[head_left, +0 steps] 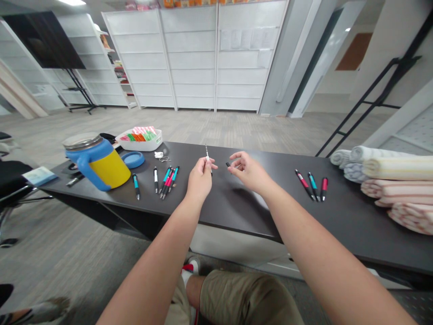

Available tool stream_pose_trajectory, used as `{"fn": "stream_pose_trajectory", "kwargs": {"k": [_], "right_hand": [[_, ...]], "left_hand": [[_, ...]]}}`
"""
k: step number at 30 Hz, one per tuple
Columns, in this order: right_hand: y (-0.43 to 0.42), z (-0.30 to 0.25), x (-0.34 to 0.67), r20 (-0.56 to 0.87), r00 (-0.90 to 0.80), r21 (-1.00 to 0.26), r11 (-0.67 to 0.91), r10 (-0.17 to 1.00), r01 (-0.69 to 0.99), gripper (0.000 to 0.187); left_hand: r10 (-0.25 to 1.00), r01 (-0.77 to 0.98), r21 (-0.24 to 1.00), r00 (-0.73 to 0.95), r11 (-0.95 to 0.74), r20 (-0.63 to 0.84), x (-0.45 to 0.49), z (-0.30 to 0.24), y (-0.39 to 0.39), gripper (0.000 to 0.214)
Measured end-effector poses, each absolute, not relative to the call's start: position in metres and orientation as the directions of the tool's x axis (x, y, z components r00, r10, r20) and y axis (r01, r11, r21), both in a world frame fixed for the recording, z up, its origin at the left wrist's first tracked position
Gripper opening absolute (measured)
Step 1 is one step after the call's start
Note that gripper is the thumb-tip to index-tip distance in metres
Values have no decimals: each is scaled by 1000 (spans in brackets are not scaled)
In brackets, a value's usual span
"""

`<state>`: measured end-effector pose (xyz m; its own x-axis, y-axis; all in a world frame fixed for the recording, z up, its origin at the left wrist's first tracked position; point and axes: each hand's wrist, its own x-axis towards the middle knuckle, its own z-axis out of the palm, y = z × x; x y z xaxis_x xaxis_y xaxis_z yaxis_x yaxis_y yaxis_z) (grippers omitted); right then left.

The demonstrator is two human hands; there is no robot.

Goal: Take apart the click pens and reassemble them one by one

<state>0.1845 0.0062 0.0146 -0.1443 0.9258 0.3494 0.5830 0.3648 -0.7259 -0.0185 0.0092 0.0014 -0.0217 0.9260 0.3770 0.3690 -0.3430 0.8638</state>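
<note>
The dark tabletop [233, 212] is stretching beneath both hands, which seem to be working on a pen in separate parts. The right hand [248, 169] is curling, its grip nearly closing on one piece between thumb and fingers; the left hand [199, 180] is pinching the other. A pen cluster [168, 181] is lying to the left, and three pens [313, 185] are lying to the right. The slim pen part [207, 155] is standing nearly upright in the left grip, looking whitish, its thin end pointing up, its lower length partly hiding behind fingers. The small black piece [228, 164] is sitting at the right fingertips, near but apart; joining the two would probably be calling for careful end-to-end alignment.
</note>
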Motion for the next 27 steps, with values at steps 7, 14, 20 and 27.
{"fn": "stream_pose_trajectory", "kwargs": {"k": [7,14,20,27], "right_hand": [[2,28,181,303,-107,-931,318,947,178,47],[0,30,188,366,-120,-804,378,923,459,32],[-2,19,189,173,-365,-482,402,915,779,22],[6,37,224,340,84,-346,42,937,937,30]], "left_hand": [[944,93,940,68,-328,322,-15,-2,14,38],[947,37,948,72,-315,312,-15,-2,12,37],[941,139,932,101,-335,324,-16,-1,10,37],[924,99,919,26,-382,382,-15,5,6,38]]}}
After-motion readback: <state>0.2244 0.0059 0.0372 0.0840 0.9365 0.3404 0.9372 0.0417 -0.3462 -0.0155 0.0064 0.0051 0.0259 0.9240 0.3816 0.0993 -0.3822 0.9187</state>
